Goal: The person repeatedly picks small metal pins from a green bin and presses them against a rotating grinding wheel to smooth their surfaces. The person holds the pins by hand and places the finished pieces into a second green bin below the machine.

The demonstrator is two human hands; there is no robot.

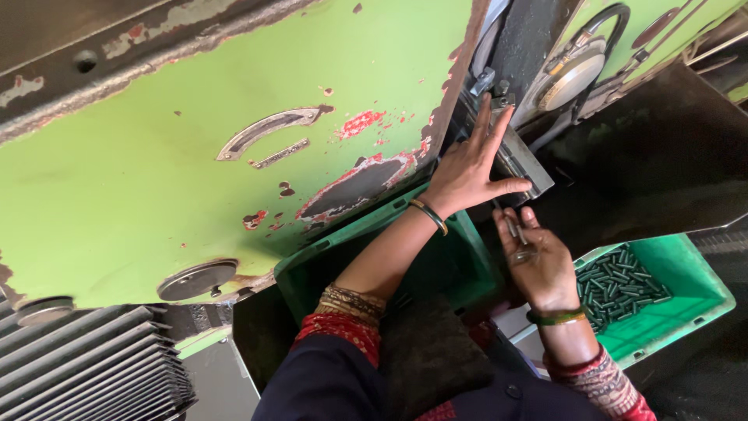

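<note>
Head view: hands feeding small metal pins at a green press.
Left hand point(466, 173) lies flat, fingers spread, on the steel fixture point(520, 160); right hand point(536, 261) has fingers clamped on several pins point(514, 231) just below it. Many pins remain in the right green bin point(686, 308); another bin point(460, 257) sits beneath the forearm.

A green bin point(697, 300) sat low on the right, its floor scattered with small dark metal pins point(619, 282), while a second green bin point(467, 261) stood just beside it.
</note>
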